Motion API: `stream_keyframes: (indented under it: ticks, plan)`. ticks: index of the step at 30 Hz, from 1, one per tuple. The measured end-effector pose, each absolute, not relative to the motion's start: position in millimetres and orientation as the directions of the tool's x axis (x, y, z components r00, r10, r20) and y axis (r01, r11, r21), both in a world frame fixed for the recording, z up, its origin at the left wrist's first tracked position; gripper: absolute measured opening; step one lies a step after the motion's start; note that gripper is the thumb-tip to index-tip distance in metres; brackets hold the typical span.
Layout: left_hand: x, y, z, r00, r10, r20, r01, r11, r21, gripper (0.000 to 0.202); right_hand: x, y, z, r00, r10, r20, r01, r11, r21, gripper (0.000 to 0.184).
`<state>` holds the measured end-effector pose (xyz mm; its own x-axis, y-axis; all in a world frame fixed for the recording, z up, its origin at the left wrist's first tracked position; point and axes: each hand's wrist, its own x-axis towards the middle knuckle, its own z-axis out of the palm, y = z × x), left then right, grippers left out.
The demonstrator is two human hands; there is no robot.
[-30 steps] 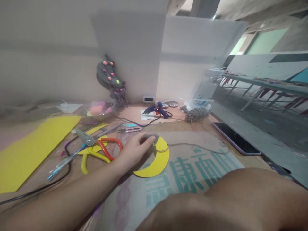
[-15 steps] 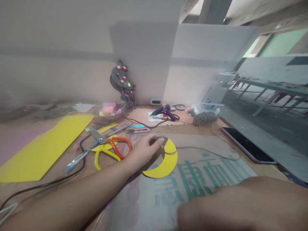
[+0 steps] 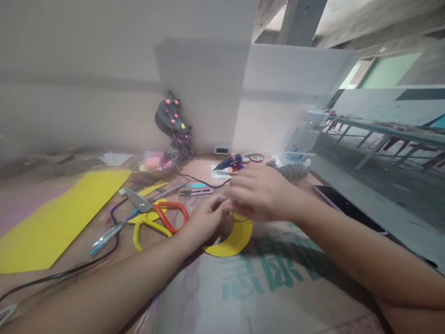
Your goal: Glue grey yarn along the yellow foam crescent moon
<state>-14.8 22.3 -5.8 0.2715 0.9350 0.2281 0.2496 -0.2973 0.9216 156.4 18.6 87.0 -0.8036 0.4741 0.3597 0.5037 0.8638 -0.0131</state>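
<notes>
A yellow crescent moon cutout (image 3: pixel 232 242) is pinched at its upper end by my left hand (image 3: pixel 206 219). In the earlier picture, grey yarn is wound around that end; now my right hand (image 3: pixel 260 192) covers most of it. My right hand is blurred by motion over the top of the crescent, so its fingers and whatever they hold cannot be made out. To the left of my left hand lie scissors (image 3: pixel 163 215) with one red and one yellow handle.
A blue glue gun (image 3: pixel 227 162) rests on a white card at the back. Thread snips (image 3: pixel 197 191), a yellow sheet (image 3: pixel 74 215), a grey yarn bundle (image 3: pixel 294 171) and a phone (image 3: pixel 347 208) lie around. A decorated grey crescent (image 3: pixel 167 116) stands against the wall.
My right hand has swung from the lower right up and left to the top of the crescent. My left hand keeps its pinch. The view has shifted slightly.
</notes>
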Motion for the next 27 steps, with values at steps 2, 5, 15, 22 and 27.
stream_keyframes:
  ticks: [2, 5, 15, 22, 27]
  plan:
    - [-15, 23, -8, 0.289, 0.931, 0.223, 0.244, -0.297, 0.923, 0.028, 167, 58, 77, -0.667, 0.69, 0.28, 0.738, 0.664, 0.122, 0.027]
    - [-15, 24, -11, 0.288, 0.937, 0.196, 0.248, -0.27, 0.93, 0.027, 196, 100, 52, -0.438, 0.86, 0.261, 0.897, 0.438, 0.06, 0.029]
    - [-15, 25, -11, 0.319, 0.929, 0.188, 0.249, -0.274, 0.929, 0.026, 199, 139, 13, -0.268, 0.901, 0.341, 0.914, 0.35, -0.205, 0.037]
    - [-15, 23, -11, 0.324, 0.927, 0.187, 0.252, -0.275, 0.928, 0.027, 199, 149, 0, -0.166, 0.903, 0.397, 0.841, 0.34, -0.42, 0.039]
    - [-16, 23, -11, 0.325, 0.927, 0.188, 0.244, -0.274, 0.93, 0.026, 202, 145, 6, -0.079, 0.913, 0.399, 0.747, 0.32, -0.583, 0.04]
